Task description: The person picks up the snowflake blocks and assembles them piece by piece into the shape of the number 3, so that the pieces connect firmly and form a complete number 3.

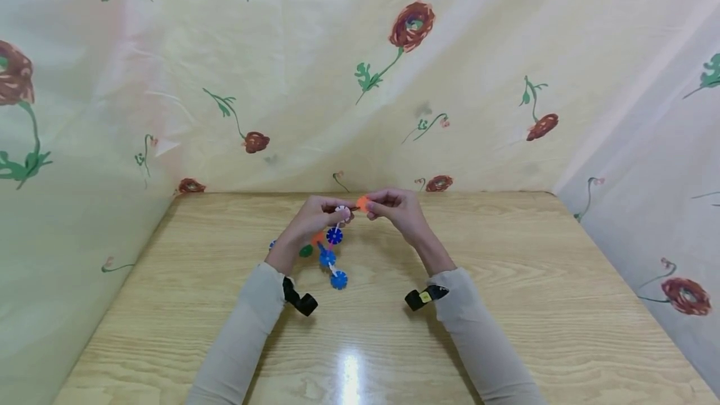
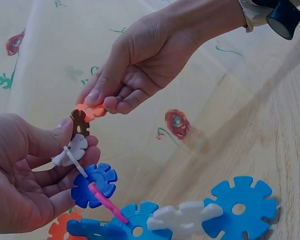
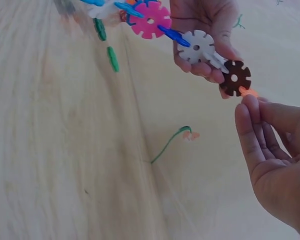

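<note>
My left hand (image 1: 306, 220) grips a chain of slotted plastic discs near its upper end, at a brown disc (image 3: 244, 74) and a white disc (image 3: 202, 39). An orange disc (image 2: 94, 112) is pinched between thumb and fingers of my right hand (image 1: 400, 212), its edge at the brown disc's rim. Below the left hand the chain runs through a dark blue disc (image 2: 109, 181), a pink disc (image 3: 141, 28), and a lighter blue disc (image 2: 147, 210). A further white disc (image 2: 177, 220) leads to a blue end disc (image 2: 264, 207). Fingers partly hide the orange disc.
Green discs (image 3: 113, 59) and another orange disc (image 2: 55, 231) show beyond the chain, near the left forearm. The wooden table (image 1: 506, 305) meets a flowered cloth (image 1: 315, 80) at its back edge. Each wrist wears a black camera (image 1: 304, 302).
</note>
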The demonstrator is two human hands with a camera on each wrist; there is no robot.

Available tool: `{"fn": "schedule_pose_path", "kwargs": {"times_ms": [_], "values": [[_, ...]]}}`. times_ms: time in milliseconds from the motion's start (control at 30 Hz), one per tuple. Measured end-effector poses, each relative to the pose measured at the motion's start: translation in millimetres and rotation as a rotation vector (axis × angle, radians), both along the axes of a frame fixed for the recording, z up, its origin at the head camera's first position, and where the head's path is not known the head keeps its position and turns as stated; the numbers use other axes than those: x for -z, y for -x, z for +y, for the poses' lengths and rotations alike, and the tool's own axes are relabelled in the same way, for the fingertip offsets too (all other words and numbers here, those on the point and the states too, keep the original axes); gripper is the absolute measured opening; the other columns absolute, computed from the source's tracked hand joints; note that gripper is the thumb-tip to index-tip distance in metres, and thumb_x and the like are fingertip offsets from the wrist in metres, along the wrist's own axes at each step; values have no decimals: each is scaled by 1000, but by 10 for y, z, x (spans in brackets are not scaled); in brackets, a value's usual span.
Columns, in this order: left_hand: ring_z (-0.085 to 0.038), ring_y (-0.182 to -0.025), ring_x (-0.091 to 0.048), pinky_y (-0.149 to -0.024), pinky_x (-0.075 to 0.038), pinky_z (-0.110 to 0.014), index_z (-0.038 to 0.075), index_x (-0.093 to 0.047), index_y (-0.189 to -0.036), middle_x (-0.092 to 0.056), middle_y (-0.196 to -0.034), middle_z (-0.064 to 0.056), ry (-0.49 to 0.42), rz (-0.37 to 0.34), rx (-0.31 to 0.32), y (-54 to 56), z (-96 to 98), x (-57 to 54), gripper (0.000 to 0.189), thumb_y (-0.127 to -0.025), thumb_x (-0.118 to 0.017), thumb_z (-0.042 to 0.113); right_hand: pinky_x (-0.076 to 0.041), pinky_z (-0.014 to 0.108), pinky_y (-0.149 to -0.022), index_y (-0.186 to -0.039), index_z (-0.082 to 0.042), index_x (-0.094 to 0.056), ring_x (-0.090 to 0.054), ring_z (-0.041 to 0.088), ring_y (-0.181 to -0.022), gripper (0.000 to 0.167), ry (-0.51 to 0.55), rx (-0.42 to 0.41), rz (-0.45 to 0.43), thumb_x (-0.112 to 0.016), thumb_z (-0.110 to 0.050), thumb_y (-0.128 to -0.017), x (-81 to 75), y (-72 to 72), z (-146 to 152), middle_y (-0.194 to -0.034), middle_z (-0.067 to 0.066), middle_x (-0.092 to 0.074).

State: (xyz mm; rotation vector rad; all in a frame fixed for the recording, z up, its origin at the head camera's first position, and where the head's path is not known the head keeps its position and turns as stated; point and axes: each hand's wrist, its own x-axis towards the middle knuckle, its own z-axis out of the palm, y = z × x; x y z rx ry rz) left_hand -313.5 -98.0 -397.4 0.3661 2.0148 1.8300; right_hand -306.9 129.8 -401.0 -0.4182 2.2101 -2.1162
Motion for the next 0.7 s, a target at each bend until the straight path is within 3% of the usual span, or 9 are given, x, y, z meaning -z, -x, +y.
{"fn": "schedule_pose_path", "kwargs": {"times_ms": [167,333,500,700], "values": [[-36,-105,-65,-76,-57,-23,-2,-68,-128,-74,-106,-14,-6,-10,-9,-3,-1,-11,31,-102,-62,13,-63,28,-78,-113,14,-67,-72,11,-74,24,28,4,11,-70,-1,-95,13,-7,-15,-90,-3,-76],[-20,-92,-67,-75,-56,-23,-3,-69,-127,-75,-98,-5,20,-3,-8,-5,0,-22,29,-101,-63,10,-63,30,-78,-113,12,-68,-71,11,-73,23,-14,2,-3,-70,-2,-95,2,-12,-2,-90,-4,-75],[-15,-89,-67,-76,-57,-23,-4,-67,-128,-75,-103,-11,16,14,-1,-17,-9,-39,30,-102,-62,9,-63,29,-78,-114,13,-68,-72,11,-73,25,-6,0,3,-71,-3,-95,3,-11,-28,-91,-1,-76],[-31,-103,-66,-79,-57,-23,1,-66,-132,-71,-117,-22,30,-3,-3,-26,26,-43,33,-104,-60,16,-63,26,-76,-112,13,-68,-71,10,-73,22,1,60,26,-68,-1,-96,-7,-17,-72,-90,0,-75]]}}
